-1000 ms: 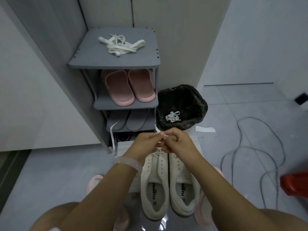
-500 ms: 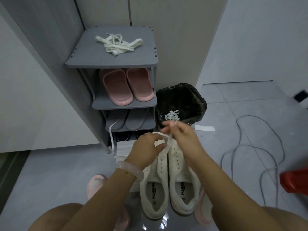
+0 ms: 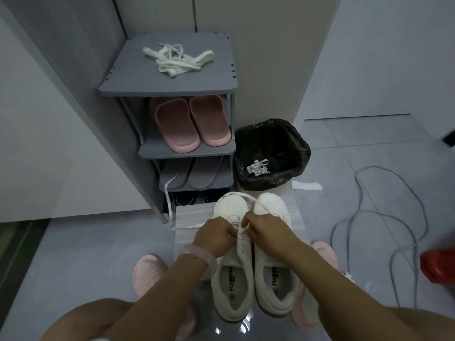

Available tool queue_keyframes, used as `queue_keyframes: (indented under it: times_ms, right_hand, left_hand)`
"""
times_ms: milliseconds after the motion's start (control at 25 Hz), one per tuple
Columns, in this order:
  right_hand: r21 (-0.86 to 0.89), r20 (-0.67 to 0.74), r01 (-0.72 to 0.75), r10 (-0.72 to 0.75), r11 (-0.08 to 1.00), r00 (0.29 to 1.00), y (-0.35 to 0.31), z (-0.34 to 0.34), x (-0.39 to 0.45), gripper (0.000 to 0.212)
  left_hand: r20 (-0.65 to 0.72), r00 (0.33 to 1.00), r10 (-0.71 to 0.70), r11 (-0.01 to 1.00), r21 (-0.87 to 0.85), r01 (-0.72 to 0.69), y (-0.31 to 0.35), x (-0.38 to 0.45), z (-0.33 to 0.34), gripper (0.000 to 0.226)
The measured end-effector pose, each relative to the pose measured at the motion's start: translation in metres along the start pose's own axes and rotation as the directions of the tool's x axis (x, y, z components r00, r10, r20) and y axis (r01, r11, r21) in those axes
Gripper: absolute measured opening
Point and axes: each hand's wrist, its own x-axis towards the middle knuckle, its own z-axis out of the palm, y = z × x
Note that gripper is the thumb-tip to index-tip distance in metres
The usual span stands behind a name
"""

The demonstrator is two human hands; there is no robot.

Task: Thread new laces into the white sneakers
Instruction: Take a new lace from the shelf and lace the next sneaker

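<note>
While both sneakers stood side by side on the floor mat (image 3: 187,217), the left hand (image 3: 216,236) and right hand (image 3: 267,231) each pinched the lace (image 3: 242,196) over the left sneaker (image 3: 231,286), its loop lying across the toe. Only the lowest eyelets seemed threaded, as far as I could judge; the right sneaker (image 3: 273,279) looked unlaced. Another lace bundle (image 3: 176,60) waited on the shoe rack (image 3: 128,77).
</note>
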Motion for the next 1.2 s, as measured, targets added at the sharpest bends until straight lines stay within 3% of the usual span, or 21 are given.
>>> queue_keyframes:
  times_ms: [280,720,840,1080,1200]
  right_hand:
    - [0.031,-0.031,-0.009,0.010,0.999,0.999,0.005,-0.003,0.002,0.018]
    - [-0.198,-0.020,0.087,-0.092,0.976,0.996,-0.010,0.001,0.001,0.020]
    - [-0.188,-0.030,0.102,-0.110,0.977,0.994,-0.016,0.006,-0.002,0.022]
    - [-0.014,-0.011,0.061,-0.061,0.998,0.998,-0.012,0.008,-0.004,0.035]
    - [-0.066,0.049,0.001,0.002,0.998,0.999,-0.006,0.006,-0.005,0.060]
  left_hand:
    - [-0.016,1.000,-0.011,0.998,-0.070,0.010,-0.004,0.002,0.005,0.023]
    - [-0.115,0.993,0.034,0.999,0.021,-0.032,-0.003,-0.003,0.008,0.021]
    - [-0.099,0.995,0.012,0.999,-0.038,-0.016,-0.004,0.000,0.010,0.020]
    - [-0.156,0.987,-0.039,0.998,-0.048,0.032,-0.001,0.005,0.017,0.022]
    - [-0.203,0.979,-0.028,0.999,-0.044,0.019,-0.001,0.008,0.021,0.022]
